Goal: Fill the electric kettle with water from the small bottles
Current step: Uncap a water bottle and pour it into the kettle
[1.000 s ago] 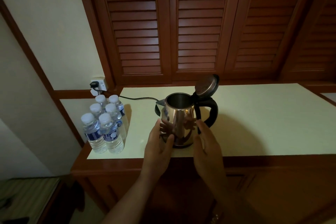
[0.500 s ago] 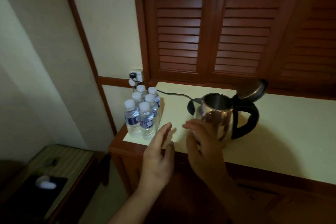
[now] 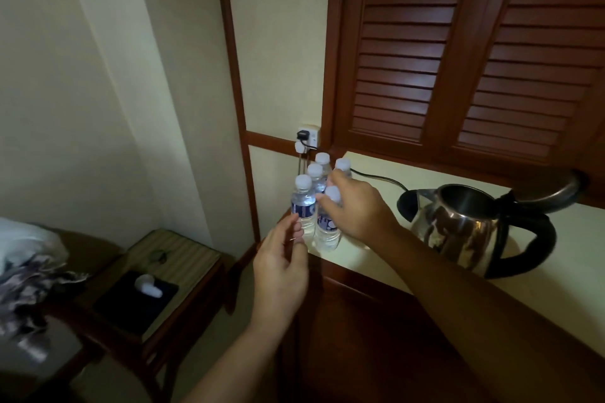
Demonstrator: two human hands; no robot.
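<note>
Several small water bottles [image 3: 315, 173] with white caps stand clustered at the left end of the cream countertop [image 3: 370, 258]. My right hand [image 3: 355, 209] reaches across and curls its thumb and fingers round the neck of the front right bottle [image 3: 325, 229]. My left hand [image 3: 281, 267] hovers with loosely curled fingers just in front of the front left bottle [image 3: 303, 203], holding nothing. The steel electric kettle [image 3: 458, 235] stands to the right with its lid [image 3: 556, 195] flipped open and its black handle facing right.
A wall socket [image 3: 308, 137] with plugs sits behind the bottles, and a black cord [image 3: 376, 178] runs along the counter to the kettle. Louvred wooden shutters [image 3: 458, 59] rise behind. A low side table [image 3: 163, 271] with a dark tray stands at lower left.
The view has swung left. Both hands left the kettle and moved to the bottles; my right hand now closes round the front right bottle.
</note>
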